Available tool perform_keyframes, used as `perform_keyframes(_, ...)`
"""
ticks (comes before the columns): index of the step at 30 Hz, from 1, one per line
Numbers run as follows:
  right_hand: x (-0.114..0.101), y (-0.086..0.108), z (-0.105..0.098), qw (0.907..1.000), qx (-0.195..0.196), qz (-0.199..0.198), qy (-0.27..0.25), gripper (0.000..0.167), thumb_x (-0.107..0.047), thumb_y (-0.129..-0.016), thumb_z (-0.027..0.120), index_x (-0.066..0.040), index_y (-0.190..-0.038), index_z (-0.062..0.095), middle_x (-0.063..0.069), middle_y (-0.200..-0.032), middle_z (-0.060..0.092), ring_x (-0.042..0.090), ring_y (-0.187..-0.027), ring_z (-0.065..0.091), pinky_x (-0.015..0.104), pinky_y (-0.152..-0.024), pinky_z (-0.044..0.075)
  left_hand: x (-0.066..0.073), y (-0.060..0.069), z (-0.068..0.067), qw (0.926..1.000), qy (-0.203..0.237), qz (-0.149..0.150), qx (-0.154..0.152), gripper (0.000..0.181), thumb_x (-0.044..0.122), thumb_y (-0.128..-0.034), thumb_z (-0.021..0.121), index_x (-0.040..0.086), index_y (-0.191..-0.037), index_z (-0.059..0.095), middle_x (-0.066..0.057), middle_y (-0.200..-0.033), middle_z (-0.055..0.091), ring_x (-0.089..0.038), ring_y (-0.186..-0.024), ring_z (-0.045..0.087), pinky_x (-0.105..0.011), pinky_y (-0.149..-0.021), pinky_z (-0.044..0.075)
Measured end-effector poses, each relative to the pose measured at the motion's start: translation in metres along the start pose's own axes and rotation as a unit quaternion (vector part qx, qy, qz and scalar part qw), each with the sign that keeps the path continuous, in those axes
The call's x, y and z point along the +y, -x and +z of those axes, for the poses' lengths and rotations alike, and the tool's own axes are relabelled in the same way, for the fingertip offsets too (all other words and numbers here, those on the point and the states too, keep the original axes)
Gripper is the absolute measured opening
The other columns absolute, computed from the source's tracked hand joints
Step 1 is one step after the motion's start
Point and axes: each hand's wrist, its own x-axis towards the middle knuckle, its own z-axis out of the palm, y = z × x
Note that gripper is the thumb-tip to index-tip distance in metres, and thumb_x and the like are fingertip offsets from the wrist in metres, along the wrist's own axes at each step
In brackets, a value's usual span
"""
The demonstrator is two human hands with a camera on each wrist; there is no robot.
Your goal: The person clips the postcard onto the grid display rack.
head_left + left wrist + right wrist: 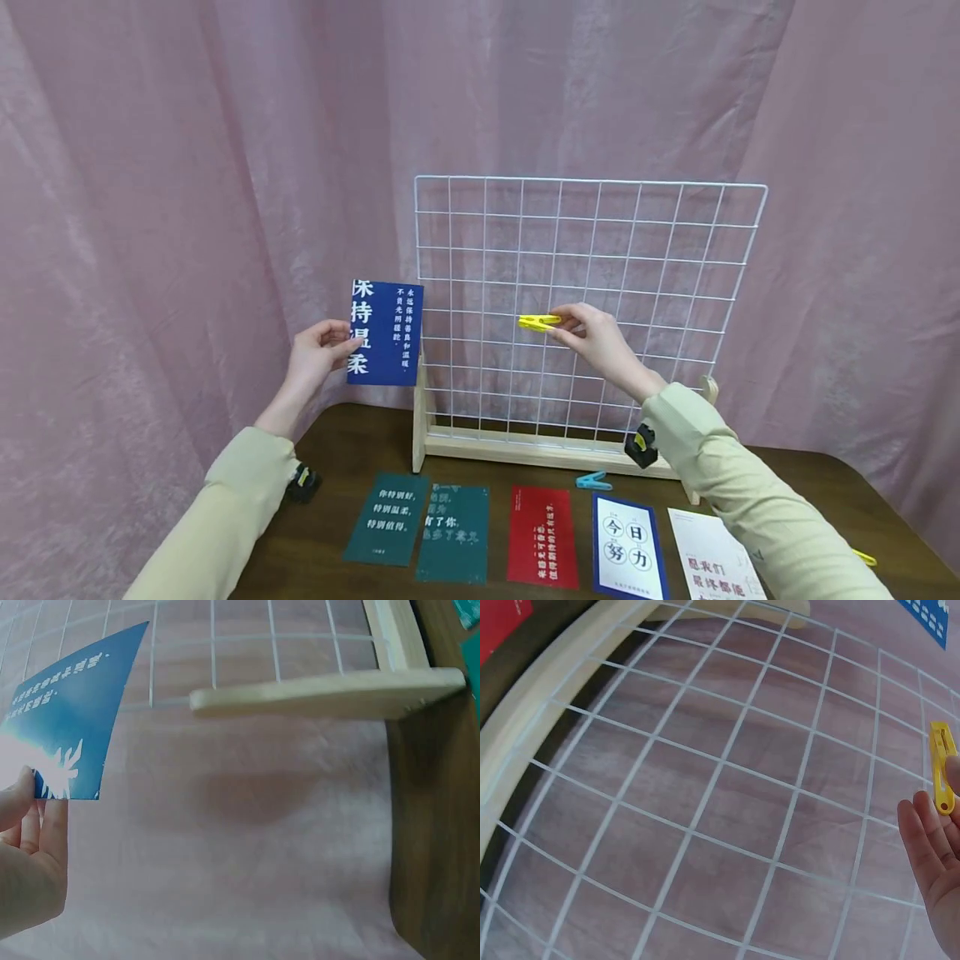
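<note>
The raised card (385, 342) is deep blue with white characters, the raised clothespin (534, 323) bright yellow, and the wire grid (591, 181) white in a pattern of squares, on a pale wood stand (510, 450) before a pink curtain (225, 167). On the dark brown counter (352, 429), left to right, come two green cards (378, 542) and a red card (538, 529), all with white lettering, a white card (628, 575) with blue border and blue characters, and a second white card (697, 533) whose lettering looks dark red, though a pale yellow-green sleeve (750, 483) partly covers it. The clip (592, 482) beyond them is light blue.
</note>
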Motion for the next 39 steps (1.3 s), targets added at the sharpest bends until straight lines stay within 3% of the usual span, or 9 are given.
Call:
perform_keyframes(8, -0.009, -0.015, -0.011, 0.9999, 0.0, -0.009, 0.005, 0.028, -0.004, -0.082, 0.066, 0.006, -0.106, 0.059, 0.012, -0.093, 0.06, 0.022, -0.08, 0.058, 0.029, -0.068, 0.049, 0.018, -0.011, 0.022, 0.9995, 0.02, 0.019, -0.015, 0.029, 0.006, -0.0812, 0.068, -0.007, -0.103, 0.055, -0.001, -0.079, 0.057, -0.008, -0.068, 0.054, -0.024, -0.062, 0.049)
perform_keyframes(14, -0.017, -0.031, -0.022, 0.9997, 0.001, -0.015, 0.018, 0.029, -0.006, -0.082, 0.066, 0.006, -0.108, 0.058, 0.013, -0.094, 0.059, 0.022, -0.081, 0.058, 0.03, -0.07, 0.049, 0.027, -0.021, 0.036, 0.9974, 0.063, 0.029, -0.021, 0.027, 0.001, -0.079, 0.068, -0.007, -0.101, 0.055, 0.002, -0.077, 0.057, -0.006, -0.067, 0.055, -0.023, -0.062, 0.049)
perform_keyframes(30, -0.049, -0.09, -0.043, 0.9959, 0.011, -0.067, 0.06, 0.021, -0.005, -0.084, 0.063, 0.006, -0.102, 0.062, 0.015, -0.092, 0.06, 0.023, -0.077, 0.054, 0.032, -0.067, 0.044, 0.051, -0.048, 0.076, 0.994, 0.105, 0.027, 0.016, 0.023, -0.005, -0.0799, 0.065, -0.009, -0.1, 0.055, -0.001, -0.075, 0.056, -0.007, -0.063, 0.055, -0.021, -0.058, 0.048)
perform_keyframes(39, -0.065, -0.12, -0.045, 0.9875, -0.002, -0.074, 0.139, 0.014, -0.004, -0.083, 0.063, 0.006, -0.092, 0.064, 0.015, -0.087, 0.06, 0.025, -0.079, 0.054, 0.034, -0.072, 0.043, 0.061, -0.057, 0.098, 0.993, 0.108, 0.044, 0.021, 0.023, -0.006, -0.0792, 0.065, -0.009, -0.101, 0.057, -0.002, -0.075, 0.056, -0.007, -0.064, 0.053, -0.021, -0.057, 0.047)
